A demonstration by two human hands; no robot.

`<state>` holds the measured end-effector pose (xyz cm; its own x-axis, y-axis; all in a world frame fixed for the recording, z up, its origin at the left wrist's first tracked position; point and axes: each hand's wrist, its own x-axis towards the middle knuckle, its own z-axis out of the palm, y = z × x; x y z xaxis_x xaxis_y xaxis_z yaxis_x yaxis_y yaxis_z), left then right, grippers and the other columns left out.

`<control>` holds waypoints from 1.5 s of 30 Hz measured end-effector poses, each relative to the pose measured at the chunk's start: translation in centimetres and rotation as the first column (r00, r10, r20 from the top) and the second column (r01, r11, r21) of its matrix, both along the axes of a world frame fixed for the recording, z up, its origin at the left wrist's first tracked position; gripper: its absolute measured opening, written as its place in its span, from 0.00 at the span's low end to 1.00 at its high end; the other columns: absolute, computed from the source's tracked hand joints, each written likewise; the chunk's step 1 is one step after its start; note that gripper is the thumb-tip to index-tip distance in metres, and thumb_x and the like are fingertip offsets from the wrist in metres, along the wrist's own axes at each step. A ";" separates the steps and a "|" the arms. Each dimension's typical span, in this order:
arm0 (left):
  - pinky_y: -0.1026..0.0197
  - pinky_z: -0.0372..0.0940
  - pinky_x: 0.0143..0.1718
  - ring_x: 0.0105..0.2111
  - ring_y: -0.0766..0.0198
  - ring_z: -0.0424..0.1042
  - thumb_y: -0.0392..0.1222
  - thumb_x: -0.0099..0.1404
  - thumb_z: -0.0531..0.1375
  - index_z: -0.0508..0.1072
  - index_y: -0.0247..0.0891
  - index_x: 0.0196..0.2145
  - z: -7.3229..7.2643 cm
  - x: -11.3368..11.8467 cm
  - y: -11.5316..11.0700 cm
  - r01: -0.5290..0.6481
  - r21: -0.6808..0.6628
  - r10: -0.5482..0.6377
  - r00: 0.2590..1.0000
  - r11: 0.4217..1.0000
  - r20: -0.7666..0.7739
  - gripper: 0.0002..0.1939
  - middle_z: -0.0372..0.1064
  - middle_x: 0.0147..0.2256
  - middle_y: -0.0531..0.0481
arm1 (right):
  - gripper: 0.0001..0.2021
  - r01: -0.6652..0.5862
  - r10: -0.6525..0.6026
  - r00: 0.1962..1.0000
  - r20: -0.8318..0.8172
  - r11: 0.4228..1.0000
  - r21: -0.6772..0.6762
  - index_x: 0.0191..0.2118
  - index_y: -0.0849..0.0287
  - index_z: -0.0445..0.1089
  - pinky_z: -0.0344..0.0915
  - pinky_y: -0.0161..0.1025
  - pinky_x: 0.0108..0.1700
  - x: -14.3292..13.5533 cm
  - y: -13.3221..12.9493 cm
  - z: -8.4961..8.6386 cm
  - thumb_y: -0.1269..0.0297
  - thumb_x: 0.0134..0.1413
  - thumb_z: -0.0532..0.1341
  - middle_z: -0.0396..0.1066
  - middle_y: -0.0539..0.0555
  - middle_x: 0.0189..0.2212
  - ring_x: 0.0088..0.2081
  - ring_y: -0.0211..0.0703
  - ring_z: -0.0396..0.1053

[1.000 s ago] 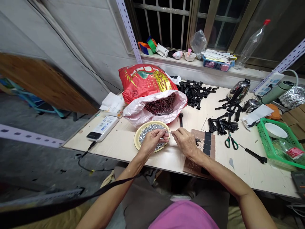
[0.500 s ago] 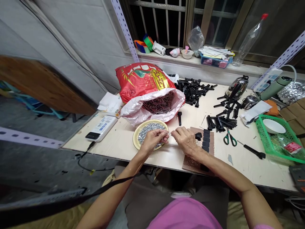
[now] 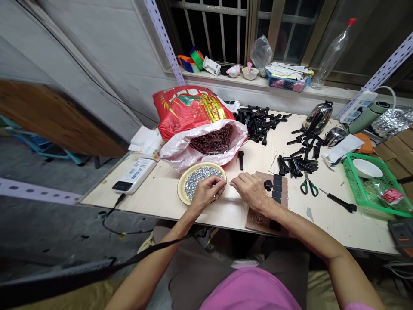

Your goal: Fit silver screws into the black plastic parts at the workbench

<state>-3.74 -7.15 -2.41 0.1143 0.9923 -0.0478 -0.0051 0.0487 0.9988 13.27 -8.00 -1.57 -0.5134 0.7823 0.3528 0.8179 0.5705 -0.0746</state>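
Over the front of the table, my left hand (image 3: 208, 191) is closed in a pinch at the right edge of a yellow plate (image 3: 181, 196) of small shiny metal pieces (image 3: 200, 174). My right hand (image 3: 249, 189) also pinches, just right of it. Between the two sets of fingertips runs a thin, pin-like piece (image 3: 228, 183), too small to name surely. A brown board (image 3: 254, 219) lies partly beneath my right hand and forearm, carrying a row of black pads (image 3: 277, 188) and a black part (image 3: 267, 185). Behind the plate, a red bag (image 3: 187, 113) gapes open, full of dark reddish screw-like pieces (image 3: 211, 141).
Black handle-like parts (image 3: 258, 122) lie heaped at the back, with more parts (image 3: 297, 165) at right. Scissors (image 3: 309, 186), a screwdriver (image 3: 338, 200) and a green basket (image 3: 350, 178) are farther right. A white power bank (image 3: 135, 175) with a cable sits at left.
The view has shifted slightly, so the table things sit a little farther left. Both hands keep their pinch on the thin piece, with hardly any movement.
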 end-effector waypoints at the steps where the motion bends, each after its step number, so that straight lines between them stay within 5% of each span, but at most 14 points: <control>1: 0.68 0.51 0.13 0.12 0.74 0.56 0.51 0.47 0.67 0.70 0.37 0.19 0.1 0.0 0.0 0.008 -0.002 -0.008 1.000 1.000 -0.006 0.16 0.62 0.14 0.57 | 0.13 -0.007 0.007 1.000 -0.007 1.000 -0.009 0.35 0.60 0.71 0.53 0.35 0.33 0.1 0.0 0.0 0.63 0.66 0.52 0.70 0.53 0.29 0.33 0.38 0.65; 20: 0.69 0.55 0.12 0.13 0.72 0.59 0.52 0.45 0.69 0.71 0.37 0.19 0.6 -0.1 0.4 0.143 -0.097 -0.144 0.989 0.985 -0.012 0.17 0.67 0.16 0.54 | 0.12 -0.006 0.007 1.000 0.018 0.998 -0.059 0.35 0.60 0.71 0.53 0.33 0.31 0.5 -0.5 -0.2 0.64 0.66 0.52 0.69 0.52 0.29 0.32 0.37 0.66; 26: 0.69 0.54 0.12 0.14 0.72 0.59 0.53 0.45 0.69 0.70 0.37 0.20 0.6 -0.2 0.5 0.146 -0.128 -0.146 0.989 0.981 0.011 0.18 0.66 0.17 0.54 | 0.08 0.048 -0.052 0.998 -0.027 0.989 -0.140 0.44 0.59 0.70 0.55 0.32 0.30 0.4 -0.7 0.5 0.63 0.62 0.58 0.70 0.55 0.38 0.35 0.38 0.67; 30: 0.69 0.54 0.12 0.14 0.73 0.58 0.54 0.45 0.69 0.70 0.36 0.20 0.6 -0.1 0.4 0.148 -0.144 -0.146 0.989 0.979 0.023 0.19 0.66 0.17 0.54 | 0.12 0.080 -0.076 0.997 0.026 0.979 -0.187 0.37 0.59 0.72 0.55 0.33 0.30 0.5 -0.8 1.1 0.63 0.65 0.53 0.70 0.53 0.32 0.34 0.38 0.68; 37: 0.71 0.52 0.11 0.13 0.74 0.57 0.55 0.43 0.69 0.66 0.37 0.20 0.9 -0.1 0.6 0.182 -0.187 -0.177 0.983 0.965 0.040 0.21 0.63 0.16 0.57 | 0.12 0.008 -0.068 0.980 -0.188 0.953 -0.302 0.47 0.59 0.69 0.60 0.32 0.33 1.7 -1.3 1.5 0.60 0.62 0.57 0.70 0.55 0.42 0.37 0.38 0.69; 45: 0.70 0.53 0.12 0.14 0.74 0.58 0.60 0.48 0.64 0.68 0.35 0.22 1.6 1.0 0.2 0.209 -0.223 -0.202 0.978 0.952 0.054 0.22 0.65 0.18 0.55 | 0.09 0.093 -0.140 0.973 -0.186 0.967 -0.238 0.42 0.56 0.72 0.56 0.32 0.31 3.3 -1.7 0.6 0.64 0.64 0.55 0.71 0.52 0.39 0.36 0.37 0.69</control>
